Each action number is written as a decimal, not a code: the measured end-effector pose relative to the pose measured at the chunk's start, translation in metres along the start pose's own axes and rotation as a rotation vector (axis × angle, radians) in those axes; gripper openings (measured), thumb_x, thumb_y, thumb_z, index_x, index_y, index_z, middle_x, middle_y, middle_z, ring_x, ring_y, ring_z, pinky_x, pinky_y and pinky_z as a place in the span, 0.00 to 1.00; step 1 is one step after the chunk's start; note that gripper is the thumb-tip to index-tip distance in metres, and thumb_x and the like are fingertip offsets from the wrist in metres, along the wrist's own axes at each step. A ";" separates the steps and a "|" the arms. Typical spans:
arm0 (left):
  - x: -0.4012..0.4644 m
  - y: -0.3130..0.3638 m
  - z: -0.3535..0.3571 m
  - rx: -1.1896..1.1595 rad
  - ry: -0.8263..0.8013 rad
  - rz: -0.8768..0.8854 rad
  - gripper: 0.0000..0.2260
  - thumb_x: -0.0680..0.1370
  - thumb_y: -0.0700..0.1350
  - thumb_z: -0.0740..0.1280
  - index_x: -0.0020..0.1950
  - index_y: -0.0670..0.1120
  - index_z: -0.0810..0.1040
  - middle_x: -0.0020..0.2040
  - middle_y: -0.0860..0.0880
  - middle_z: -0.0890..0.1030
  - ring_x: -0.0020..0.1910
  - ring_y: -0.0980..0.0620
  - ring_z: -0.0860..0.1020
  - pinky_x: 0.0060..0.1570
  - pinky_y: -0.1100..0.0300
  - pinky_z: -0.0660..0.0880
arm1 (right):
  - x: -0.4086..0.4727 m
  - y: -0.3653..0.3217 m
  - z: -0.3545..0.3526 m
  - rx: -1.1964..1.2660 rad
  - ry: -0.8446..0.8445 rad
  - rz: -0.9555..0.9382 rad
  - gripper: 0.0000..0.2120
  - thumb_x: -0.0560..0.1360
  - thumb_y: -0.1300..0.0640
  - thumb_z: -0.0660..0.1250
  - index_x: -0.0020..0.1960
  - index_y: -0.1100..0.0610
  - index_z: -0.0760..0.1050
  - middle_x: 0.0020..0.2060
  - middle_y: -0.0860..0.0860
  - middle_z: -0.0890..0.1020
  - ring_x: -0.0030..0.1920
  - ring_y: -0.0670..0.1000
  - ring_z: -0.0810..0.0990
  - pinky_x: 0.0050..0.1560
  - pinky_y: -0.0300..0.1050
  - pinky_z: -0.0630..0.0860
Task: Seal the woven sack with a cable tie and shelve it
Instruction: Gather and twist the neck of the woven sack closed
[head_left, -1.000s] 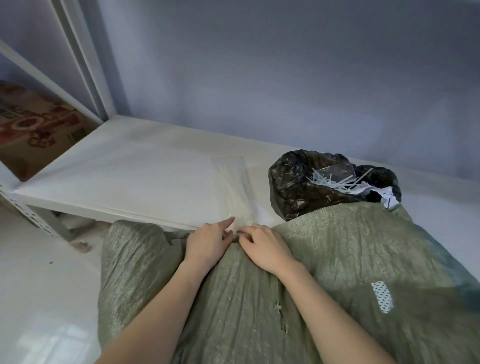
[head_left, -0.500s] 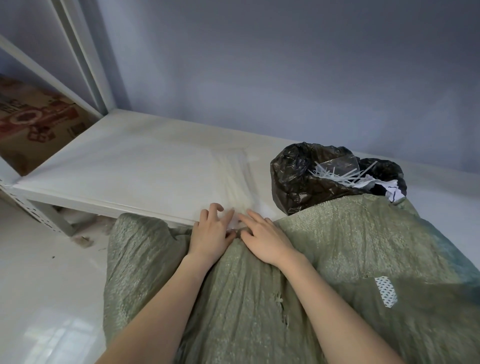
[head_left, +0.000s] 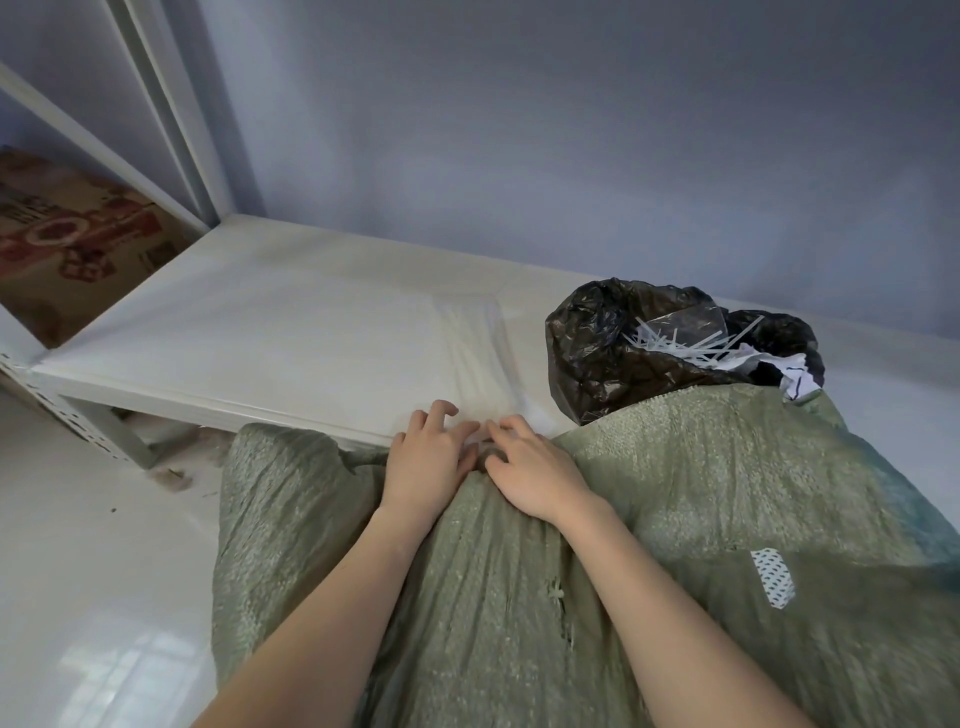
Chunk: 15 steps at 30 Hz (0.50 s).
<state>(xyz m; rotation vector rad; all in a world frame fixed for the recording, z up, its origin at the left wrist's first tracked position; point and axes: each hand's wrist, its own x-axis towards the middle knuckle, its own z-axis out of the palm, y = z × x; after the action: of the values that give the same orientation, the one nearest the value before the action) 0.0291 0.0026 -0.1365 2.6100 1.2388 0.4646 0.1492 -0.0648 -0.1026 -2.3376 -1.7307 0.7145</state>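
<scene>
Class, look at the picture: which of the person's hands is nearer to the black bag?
Right. The right hand rests on the sack just below-left of the black bag; the left hand lies beyond it, farther left.

Both hands (head_left: 480, 460) on sack (head_left: 519, 597) neck, maybe pinching, by shelf (head_left: 260, 338)

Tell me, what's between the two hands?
In the head view, a small bunched bit of the green sack pokes up between the left hand and right hand.
</scene>
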 end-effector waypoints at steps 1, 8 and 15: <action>0.000 0.001 0.000 0.001 0.005 0.007 0.12 0.74 0.47 0.69 0.57 0.48 0.80 0.60 0.43 0.76 0.54 0.40 0.76 0.42 0.48 0.74 | -0.001 0.000 0.000 -0.002 0.036 -0.017 0.23 0.78 0.53 0.52 0.73 0.52 0.61 0.69 0.49 0.65 0.65 0.56 0.70 0.62 0.54 0.69; 0.004 0.003 -0.001 0.016 0.020 -0.002 0.14 0.76 0.50 0.65 0.61 0.50 0.78 0.65 0.47 0.72 0.59 0.43 0.72 0.48 0.50 0.71 | -0.003 -0.001 0.000 0.081 0.425 0.020 0.15 0.77 0.59 0.59 0.60 0.49 0.77 0.58 0.51 0.81 0.56 0.58 0.79 0.51 0.50 0.75; 0.005 0.003 -0.001 -0.032 0.020 0.033 0.12 0.77 0.52 0.64 0.58 0.50 0.81 0.62 0.49 0.73 0.60 0.46 0.71 0.48 0.54 0.67 | 0.001 0.001 0.003 0.221 0.463 0.071 0.09 0.75 0.59 0.64 0.52 0.56 0.80 0.48 0.53 0.85 0.50 0.56 0.81 0.50 0.48 0.76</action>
<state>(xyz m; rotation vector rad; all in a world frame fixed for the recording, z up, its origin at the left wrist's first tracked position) 0.0342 0.0050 -0.1337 2.6091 1.1858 0.5138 0.1486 -0.0649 -0.1054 -2.1971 -1.3055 0.3153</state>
